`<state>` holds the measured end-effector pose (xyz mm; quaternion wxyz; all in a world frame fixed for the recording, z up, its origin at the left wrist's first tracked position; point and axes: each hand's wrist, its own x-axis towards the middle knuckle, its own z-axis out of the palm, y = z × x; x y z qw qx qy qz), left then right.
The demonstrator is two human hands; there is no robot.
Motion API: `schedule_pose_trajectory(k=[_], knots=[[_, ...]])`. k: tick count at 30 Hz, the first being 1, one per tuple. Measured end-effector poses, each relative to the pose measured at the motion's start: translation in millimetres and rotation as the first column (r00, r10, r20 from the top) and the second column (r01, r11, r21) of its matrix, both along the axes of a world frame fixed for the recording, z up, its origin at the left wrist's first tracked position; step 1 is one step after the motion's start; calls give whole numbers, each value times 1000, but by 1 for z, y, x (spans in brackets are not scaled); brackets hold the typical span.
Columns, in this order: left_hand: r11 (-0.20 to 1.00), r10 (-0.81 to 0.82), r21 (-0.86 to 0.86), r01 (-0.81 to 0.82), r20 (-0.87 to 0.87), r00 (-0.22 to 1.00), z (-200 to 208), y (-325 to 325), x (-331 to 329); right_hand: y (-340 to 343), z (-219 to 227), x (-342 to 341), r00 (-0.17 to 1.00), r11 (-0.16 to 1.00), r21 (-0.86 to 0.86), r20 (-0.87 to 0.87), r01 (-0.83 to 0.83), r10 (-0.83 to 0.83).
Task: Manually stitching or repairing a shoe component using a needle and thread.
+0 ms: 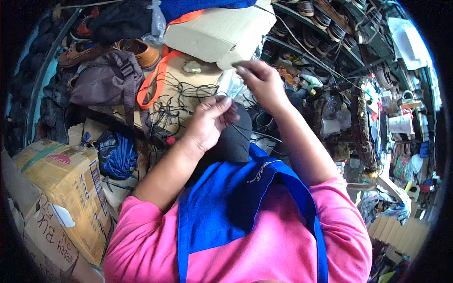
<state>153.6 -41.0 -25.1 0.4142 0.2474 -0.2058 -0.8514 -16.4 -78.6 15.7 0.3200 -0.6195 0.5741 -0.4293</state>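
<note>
My left hand (212, 120) is closed with thumb against fingers on a thin black cord (255, 134), whose strands run out on both sides of it. Higher and to the right, my right hand (264, 85) is held in a pinch beside the beige cardboard sheet (214, 33); what its fingertips hold, if anything, is too small to make out. A loose tangle of black cords (167, 106) lies left of my left hand. Clear plastic wrapping (231, 84) sits between the hands. An orange strap (152, 92) runs down beside the tangle.
A dark grey bag (104, 82) and a tan shoe (140, 52) lie at the left. Lower left stands a taped cardboard box (71, 188), near a blue bundle (117, 153). Shelves of shoes (321, 21) fill the upper right; a white cup (400, 124) is at the far right.
</note>
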Motion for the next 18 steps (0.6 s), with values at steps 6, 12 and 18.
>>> schedule_pose_trajectory(k=[6, 12, 18], knots=[[977, -129, 152, 150, -137, 982, 15, 0, -29, 77, -14, -44, 886, 991, 71, 460, -109, 65], [962, -197, 163, 218, -137, 971, 27, 16, -67, 103, -2, -53, 821, 998, -62, 568, -17, 49], [959, -283, 30, 283, 15, 959, 30, 30, -92, 118, 3, -75, 745, 999, -46, 666, -2, 32]])
